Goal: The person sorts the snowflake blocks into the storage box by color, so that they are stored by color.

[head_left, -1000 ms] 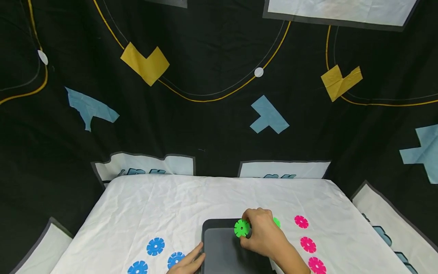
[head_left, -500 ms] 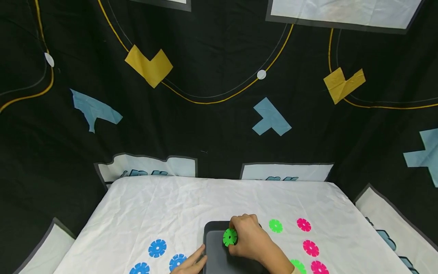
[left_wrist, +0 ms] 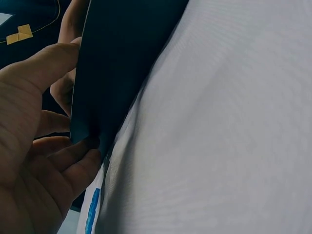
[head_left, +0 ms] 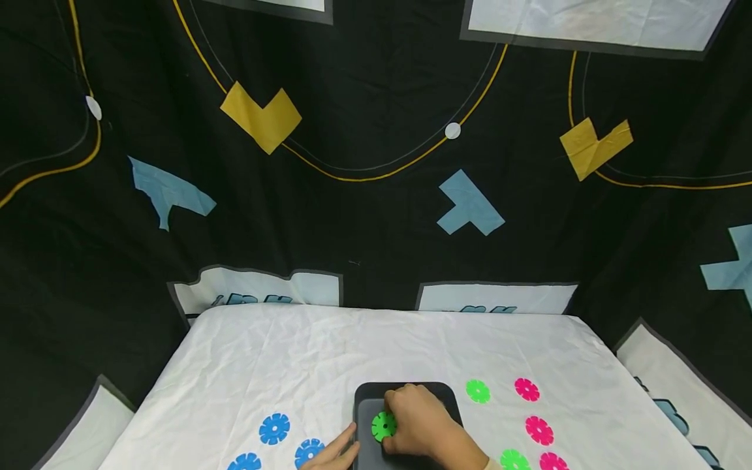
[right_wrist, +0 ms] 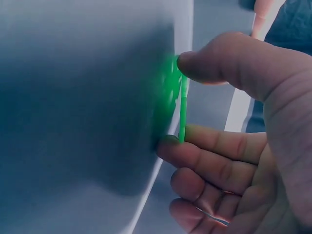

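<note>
A green notched plastic disc (head_left: 383,426), seen edge-on in the right wrist view (right_wrist: 183,112), is pinched between the thumb and fingers of my right hand (head_left: 416,421). That hand is over the dark grey tray (head_left: 437,390), and the disc stands tilted up near the tray floor; whether it touches cannot be told. A green reflection shows on the tray's surface. At the tray's left side, my left hand (head_left: 331,452) holds the wall, with thumb at the rim and fingertips against the outside in the left wrist view (left_wrist: 44,112).
Blue notched discs (head_left: 274,429) lie left of the tray on the white cloth (head_left: 317,352). Two green discs (head_left: 478,391) and a column of pink discs (head_left: 539,430) lie to its right. A black curtain (head_left: 376,241) hangs behind the table.
My right hand has carried the green disc leftward and down, from above the tray's far right part into the tray. My left hand stays at the tray's left side.
</note>
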{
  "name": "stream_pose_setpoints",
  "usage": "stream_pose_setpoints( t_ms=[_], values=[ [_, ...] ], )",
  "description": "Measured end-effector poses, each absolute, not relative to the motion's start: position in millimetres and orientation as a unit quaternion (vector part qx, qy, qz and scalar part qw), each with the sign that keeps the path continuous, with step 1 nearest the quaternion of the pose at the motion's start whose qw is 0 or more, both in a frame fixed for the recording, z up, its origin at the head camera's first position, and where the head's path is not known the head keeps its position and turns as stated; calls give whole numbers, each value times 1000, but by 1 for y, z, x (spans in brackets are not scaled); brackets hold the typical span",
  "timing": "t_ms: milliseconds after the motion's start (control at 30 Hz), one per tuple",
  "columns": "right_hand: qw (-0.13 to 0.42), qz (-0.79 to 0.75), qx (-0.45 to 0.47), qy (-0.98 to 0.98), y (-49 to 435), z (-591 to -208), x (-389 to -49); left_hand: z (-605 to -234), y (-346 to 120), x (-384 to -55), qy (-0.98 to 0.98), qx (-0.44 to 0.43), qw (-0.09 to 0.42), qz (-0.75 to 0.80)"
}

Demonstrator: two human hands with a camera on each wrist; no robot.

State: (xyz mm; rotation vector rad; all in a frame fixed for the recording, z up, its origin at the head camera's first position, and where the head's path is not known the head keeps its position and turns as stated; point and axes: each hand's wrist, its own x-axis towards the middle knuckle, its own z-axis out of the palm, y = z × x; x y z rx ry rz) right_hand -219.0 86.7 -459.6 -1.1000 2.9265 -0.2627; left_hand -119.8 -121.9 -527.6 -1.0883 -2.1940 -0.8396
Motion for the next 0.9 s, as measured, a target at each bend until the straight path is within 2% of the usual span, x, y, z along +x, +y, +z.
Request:
stream_pose_setpoints(
  t_ms=[133,367,567,667,900],
  values=[
    [-10,-69,-357,932,83,-460,-218,-530,-123,-125,-804,-434,308,-267],
    [-21,-46,-364,930,84,-461,-217,-531,-126,-134,-792,-470,313,-233],
    [-35,-85,-361,928,98,-454,-213,-532,-124,-132,-795,-460,324,-227],
    [-44,-110,-352,928,110,-448,-210,-531,-122,-127,-803,-434,309,-267],
    [-61,-171,-322,929,138,-435,-207,-533,-120,-119,-792,-388,227,-414]
  ],
)
